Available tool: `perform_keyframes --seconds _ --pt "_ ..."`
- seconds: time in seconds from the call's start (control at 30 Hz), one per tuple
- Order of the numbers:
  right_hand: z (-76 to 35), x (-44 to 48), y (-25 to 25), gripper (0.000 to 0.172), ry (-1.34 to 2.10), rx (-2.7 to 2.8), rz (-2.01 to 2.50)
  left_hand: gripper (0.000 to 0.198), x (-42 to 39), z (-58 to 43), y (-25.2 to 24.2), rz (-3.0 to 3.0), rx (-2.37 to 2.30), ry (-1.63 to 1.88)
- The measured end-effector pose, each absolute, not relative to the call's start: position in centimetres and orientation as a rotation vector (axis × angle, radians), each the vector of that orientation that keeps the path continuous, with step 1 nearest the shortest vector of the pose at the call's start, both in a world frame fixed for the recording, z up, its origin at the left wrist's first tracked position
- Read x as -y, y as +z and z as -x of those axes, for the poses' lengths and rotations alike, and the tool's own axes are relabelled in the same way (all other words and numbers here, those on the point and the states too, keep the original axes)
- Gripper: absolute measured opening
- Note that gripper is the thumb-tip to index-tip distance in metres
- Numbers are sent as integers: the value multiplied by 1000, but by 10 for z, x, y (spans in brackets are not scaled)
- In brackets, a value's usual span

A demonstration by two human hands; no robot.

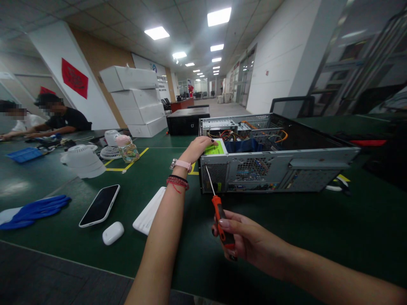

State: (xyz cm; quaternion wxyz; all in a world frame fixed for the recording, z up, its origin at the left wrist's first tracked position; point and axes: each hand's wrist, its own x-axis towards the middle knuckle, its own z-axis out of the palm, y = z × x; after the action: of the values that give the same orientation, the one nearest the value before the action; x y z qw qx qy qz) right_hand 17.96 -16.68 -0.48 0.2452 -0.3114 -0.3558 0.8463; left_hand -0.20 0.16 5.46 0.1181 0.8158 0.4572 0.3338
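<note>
A desktop computer case (254, 152) lies on its side, its top open and its perforated rear panel facing me. My left hand (202, 146) is at its near left corner, fingers closed over the edge of a power supply (215, 148) with a bright green label. Some of those fingers are hidden. In my right hand (243, 235) is a screwdriver (220, 214) with a red and black handle, gripped between thumb and fingers. The slim shaft points up and left, its tip at the upper left of the rear panel. Whether it sits in a screw I cannot tell.
On the green table (121, 262) at left lie a phone (100, 206), a white earbud case (113, 233), a white slab (149, 212) and a blue glove (34, 212). Behind are white fans (83, 161), stacked white boxes (140, 101) and a black case (188, 120). Two people sit far left.
</note>
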Motion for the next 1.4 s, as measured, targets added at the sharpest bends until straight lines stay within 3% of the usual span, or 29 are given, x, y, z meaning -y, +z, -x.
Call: perform_keyframes --seconds 0.57,1.4 --pt "-182 168 -3 28 2285 1065 723 40 -4 4 53 -2422 -1326 980" --pt "-182 171 -6 40 2349 1010 813 41 -4 3 53 -2384 -1315 1007"
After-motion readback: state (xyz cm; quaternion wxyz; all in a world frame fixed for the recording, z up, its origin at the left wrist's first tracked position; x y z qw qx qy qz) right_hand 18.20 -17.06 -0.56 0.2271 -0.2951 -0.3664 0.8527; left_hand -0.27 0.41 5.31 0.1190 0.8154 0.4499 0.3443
